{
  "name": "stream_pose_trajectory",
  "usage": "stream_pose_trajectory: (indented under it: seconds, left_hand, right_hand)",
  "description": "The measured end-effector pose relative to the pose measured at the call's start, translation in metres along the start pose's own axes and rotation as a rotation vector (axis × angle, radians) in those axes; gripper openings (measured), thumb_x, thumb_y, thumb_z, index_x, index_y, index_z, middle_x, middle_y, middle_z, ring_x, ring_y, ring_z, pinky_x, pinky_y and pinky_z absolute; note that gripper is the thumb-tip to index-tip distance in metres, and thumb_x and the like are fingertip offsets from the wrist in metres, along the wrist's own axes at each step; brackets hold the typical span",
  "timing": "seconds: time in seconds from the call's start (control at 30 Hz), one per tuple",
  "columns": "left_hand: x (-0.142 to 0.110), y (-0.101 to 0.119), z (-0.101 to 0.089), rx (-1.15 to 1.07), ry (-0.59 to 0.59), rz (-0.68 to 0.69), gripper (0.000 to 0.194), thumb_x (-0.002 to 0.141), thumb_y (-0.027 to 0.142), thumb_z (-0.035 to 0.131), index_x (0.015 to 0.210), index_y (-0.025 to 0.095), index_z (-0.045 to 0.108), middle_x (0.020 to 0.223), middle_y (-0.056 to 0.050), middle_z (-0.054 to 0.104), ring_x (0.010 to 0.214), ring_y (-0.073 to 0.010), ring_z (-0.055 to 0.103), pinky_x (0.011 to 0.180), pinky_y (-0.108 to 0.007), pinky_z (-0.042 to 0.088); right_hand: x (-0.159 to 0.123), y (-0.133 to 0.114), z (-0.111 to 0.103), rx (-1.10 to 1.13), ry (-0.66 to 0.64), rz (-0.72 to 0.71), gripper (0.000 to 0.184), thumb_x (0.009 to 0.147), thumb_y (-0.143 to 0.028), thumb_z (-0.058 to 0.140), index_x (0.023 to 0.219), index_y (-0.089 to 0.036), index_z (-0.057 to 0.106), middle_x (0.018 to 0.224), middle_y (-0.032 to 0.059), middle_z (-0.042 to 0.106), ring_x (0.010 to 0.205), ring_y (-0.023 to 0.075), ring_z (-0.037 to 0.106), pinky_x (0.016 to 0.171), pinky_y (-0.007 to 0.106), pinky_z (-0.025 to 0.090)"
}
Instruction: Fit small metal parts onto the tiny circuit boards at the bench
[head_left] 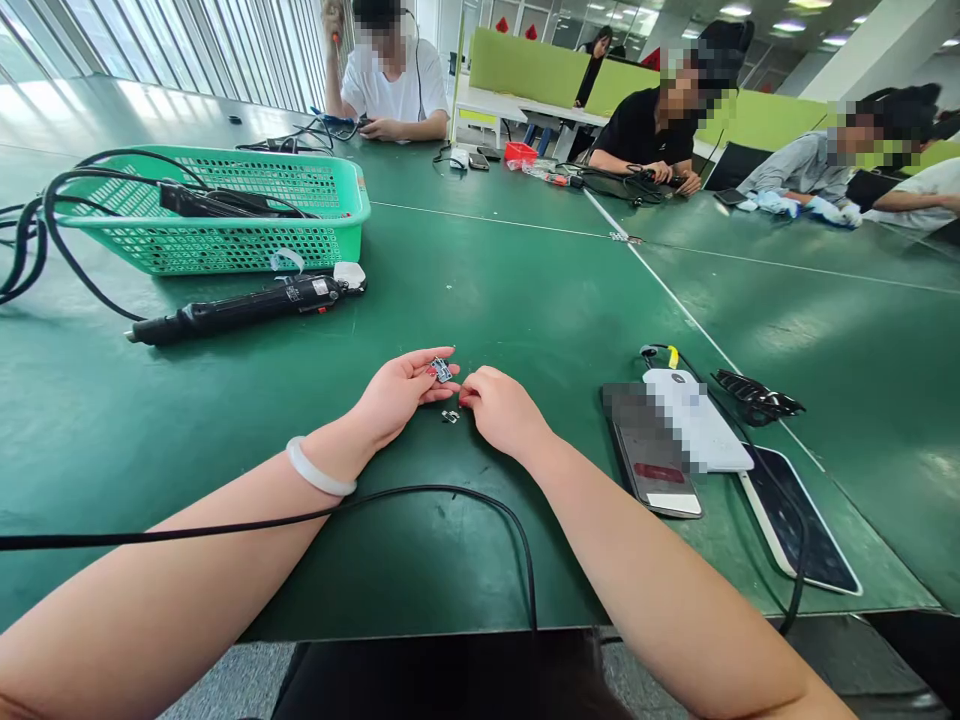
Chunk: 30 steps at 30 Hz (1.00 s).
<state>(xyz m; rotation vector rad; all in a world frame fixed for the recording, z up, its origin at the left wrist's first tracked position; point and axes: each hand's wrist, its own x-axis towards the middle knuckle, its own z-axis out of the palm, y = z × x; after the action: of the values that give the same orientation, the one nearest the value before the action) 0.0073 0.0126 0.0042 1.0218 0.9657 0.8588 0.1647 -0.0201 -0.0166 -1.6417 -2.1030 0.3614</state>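
Head view: two bare hands are close together over a green table (517, 270).
Left hand (397, 393): palm turned up, fingers partly spread, thumb pinning a small circuit board (442, 371) against them. Looks a light hold to me; a slip of that thumb could tip the board off.
Right hand (501, 408): curled nearly closed, its tips drawn together just beside the other hand. Whether anything tiny sits in that pinch, I can't tell.
Loose bits (450, 417): little pieces on the table right by both hands, too small to make out. A careless knuckle might scatter them, and a stray one would be hard to find.
Black cable (450, 489): loops in front of the left forearm (225, 580). A sharp arm movement could snag it and jolt the board.
Pen-shaped black tool (240, 308): lies near the mesh basket (330, 240). Being rounded, it might roll if knocked.
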Motion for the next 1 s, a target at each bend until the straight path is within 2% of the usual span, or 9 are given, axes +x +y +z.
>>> stream_pose_trajectory:
  seconds: [0.2, 0.3, 0.5, 0.67, 1.0]
  left_hand:
    - [-0.002, -0.001, 0.000, 0.033, -0.061, 0.042, 0.019, 0.086, 0.008, 0.049, 0.099, 0.013, 0.063, 0.084, -0.004, 0.069, 0.071, -0.0099, 0.066, 0.075, -0.025, 0.054]
    - [-0.003, -0.001, -0.001, 0.022, -0.110, 0.065, 0.013, 0.083, 0.012, 0.058, 0.095, 0.013, 0.062, 0.079, -0.004, 0.069, 0.069, -0.0100, 0.065, 0.074, -0.026, 0.052]
    - [-0.003, -0.002, 0.000, 0.031, -0.141, 0.128, 0.023, 0.071, 0.013, 0.071, 0.092, 0.014, 0.060, 0.084, -0.004, 0.070, 0.077, -0.0117, 0.065, 0.084, -0.031, 0.051]
    - [-0.005, 0.000, 0.000, 0.137, -0.142, 0.156, 0.025, 0.069, 0.013, 0.072, 0.090, 0.015, 0.059, 0.086, -0.003, 0.069, 0.081, -0.0127, 0.065, 0.085, -0.031, 0.050]
    - [-0.003, -0.003, -0.001, 0.183, -0.107, 0.172, 0.026, 0.067, 0.017, 0.075, 0.088, 0.014, 0.060, 0.082, -0.004, 0.070, 0.078, -0.0135, 0.066, 0.080, -0.030, 0.051]
  right_hand:
    - [-0.005, -0.008, -0.012, 0.193, 0.239, -0.047, 0.014, 0.083, -0.012, 0.050, 0.075, -0.019, 0.058, 0.082, 0.0016, 0.059, 0.074, 0.0128, 0.052, 0.068, 0.026, 0.041]
    - [-0.008, -0.016, -0.015, 0.258, 0.331, -0.062, 0.012, 0.085, -0.017, 0.050, 0.078, -0.020, 0.059, 0.084, 0.0020, 0.061, 0.072, 0.0127, 0.053, 0.066, 0.026, 0.043]
    - [-0.009, -0.024, -0.013, 0.333, 0.460, 0.071, 0.012, 0.081, -0.023, 0.055, 0.072, -0.020, 0.061, 0.076, 0.0010, 0.061, 0.066, 0.0125, 0.052, 0.063, 0.027, 0.044]
    - [-0.008, -0.021, -0.011, 0.380, 0.493, 0.176, 0.013, 0.077, -0.024, 0.058, 0.065, -0.020, 0.060, 0.068, -0.0005, 0.058, 0.060, 0.0116, 0.050, 0.060, 0.027, 0.043]
    - [-0.009, -0.025, -0.008, 0.392, 0.491, 0.153, 0.015, 0.077, -0.024, 0.059, 0.062, -0.020, 0.060, 0.066, -0.0006, 0.059, 0.059, 0.0117, 0.050, 0.059, 0.026, 0.042]
